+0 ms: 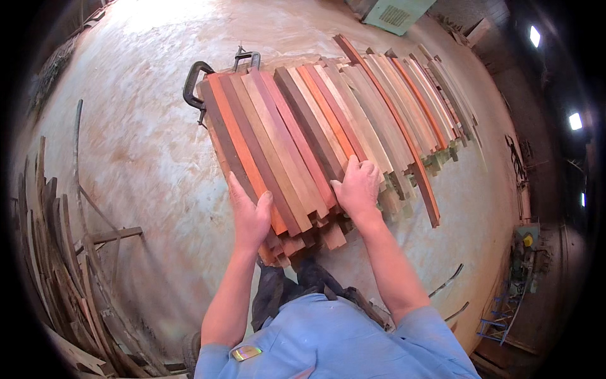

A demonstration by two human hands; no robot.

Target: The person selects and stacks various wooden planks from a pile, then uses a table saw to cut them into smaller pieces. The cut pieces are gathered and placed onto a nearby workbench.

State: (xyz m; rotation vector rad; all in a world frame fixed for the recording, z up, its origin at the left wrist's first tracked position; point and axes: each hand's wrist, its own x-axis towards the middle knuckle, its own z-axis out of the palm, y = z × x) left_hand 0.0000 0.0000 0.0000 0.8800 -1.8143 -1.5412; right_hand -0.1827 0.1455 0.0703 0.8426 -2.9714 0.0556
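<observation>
Hands flat: left hand (250, 218) and right hand (358, 187) press unclenched fingers on the wooden strips (284, 145), steadying them. A black clamp (191, 85) beyond the fingertips binds the far ends.

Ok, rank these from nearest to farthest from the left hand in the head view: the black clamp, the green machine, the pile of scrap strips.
From the left hand:
1. Black clamp, ahead at the boards' far-left corner.
2. Pile of scrap strips, on the floor far left.
3. Green machine, at the top edge, to the right.
</observation>
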